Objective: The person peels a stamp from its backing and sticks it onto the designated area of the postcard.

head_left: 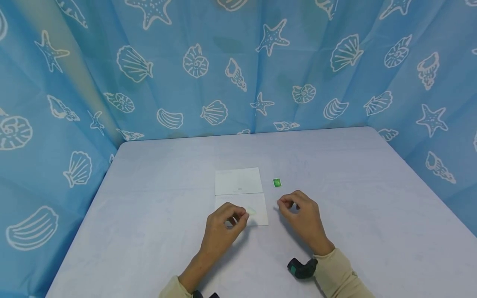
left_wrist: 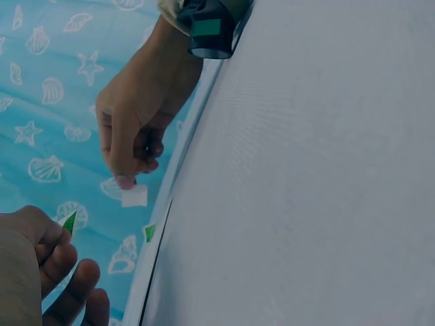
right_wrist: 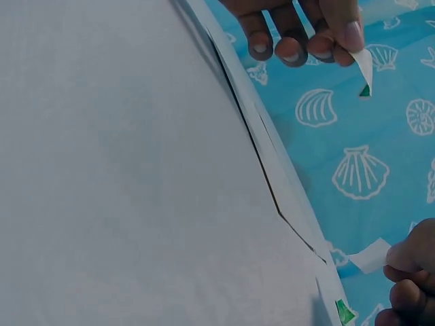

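My left hand [head_left: 225, 223] pinches a small green-and-white sticker [left_wrist: 70, 222] between thumb and fingertip, over the lower half of a white folded card [head_left: 238, 176]. In the right wrist view the sticker's white back [right_wrist: 364, 68] faces the camera, curled, with one green corner showing. To the right of the card, my right hand [head_left: 303, 215] pinches a small white piece of paper [right_wrist: 371, 256]. That paper is hidden in the head view. Just beyond the right hand, another green sticker [head_left: 277, 182] with a white border lies on the table.
The white-covered table [head_left: 156, 198] stretches out on both sides of the card. A blue curtain [head_left: 223, 74] printed with shells and starfish hangs along its back and sides. A black wrist camera [head_left: 302, 268] sits at the right sleeve.
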### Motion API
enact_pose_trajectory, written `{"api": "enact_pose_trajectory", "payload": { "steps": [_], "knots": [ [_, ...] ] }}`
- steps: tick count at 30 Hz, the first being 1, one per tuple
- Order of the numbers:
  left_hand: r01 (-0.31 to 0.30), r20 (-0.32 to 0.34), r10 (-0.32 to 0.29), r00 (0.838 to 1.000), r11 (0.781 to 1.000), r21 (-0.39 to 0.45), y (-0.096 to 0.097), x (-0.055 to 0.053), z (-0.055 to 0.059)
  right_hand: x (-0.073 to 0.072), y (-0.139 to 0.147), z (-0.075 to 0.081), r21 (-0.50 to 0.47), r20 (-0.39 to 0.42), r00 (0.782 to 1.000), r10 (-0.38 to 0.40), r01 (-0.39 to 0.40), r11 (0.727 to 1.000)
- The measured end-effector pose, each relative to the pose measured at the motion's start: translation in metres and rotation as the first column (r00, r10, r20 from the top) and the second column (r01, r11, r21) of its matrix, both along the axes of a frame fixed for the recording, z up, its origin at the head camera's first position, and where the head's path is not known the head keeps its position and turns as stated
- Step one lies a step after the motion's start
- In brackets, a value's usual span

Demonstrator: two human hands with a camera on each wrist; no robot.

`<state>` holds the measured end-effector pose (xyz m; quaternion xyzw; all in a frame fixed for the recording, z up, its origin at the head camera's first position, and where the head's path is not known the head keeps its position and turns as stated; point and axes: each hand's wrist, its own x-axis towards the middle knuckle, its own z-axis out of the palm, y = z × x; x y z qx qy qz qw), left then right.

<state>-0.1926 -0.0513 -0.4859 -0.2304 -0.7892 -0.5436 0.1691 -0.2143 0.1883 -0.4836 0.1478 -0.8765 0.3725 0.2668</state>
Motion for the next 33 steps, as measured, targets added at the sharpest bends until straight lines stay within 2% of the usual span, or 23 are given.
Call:
{"api": "enact_pose_trajectory", "payload": {
  "steps": [7, 13, 21, 29, 33],
  "knots": [
    [-0.013, 0.012, 0.013, 1.0, 1.0, -0.001, 0.0, 0.0, 0.001, -0.003, 0.007, -0.004, 0.022, 0.076, 0.997, -0.022, 0.021, 1.0],
    [-0.017, 0.013, 0.017, 1.0, 1.0, -0.004, 0.0, 0.001, 0.002, -0.007, 0.011, -0.007, 0.044, 0.106, 0.994, -0.04, 0.035, 0.998],
    [-0.018, 0.014, 0.018, 1.0, 1.0, -0.009, 0.0, 0.001, 0.003, -0.005, 0.012, -0.006, 0.104, 0.153, 0.982, -0.115, 0.1, 0.99],
    [-0.018, 0.019, 0.018, 1.0, 1.0, -0.014, -0.001, 0.002, 0.005, -0.001, 0.013, -0.002, 0.18, 0.165, 0.968, -0.187, 0.157, 0.971],
    [-0.022, 0.012, 0.022, 1.0, 1.0, -0.021, -0.001, 0.002, 0.005, 0.002, 0.011, 0.002, 0.173, 0.15, 0.974, -0.169, 0.143, 0.974]
  ]
}}
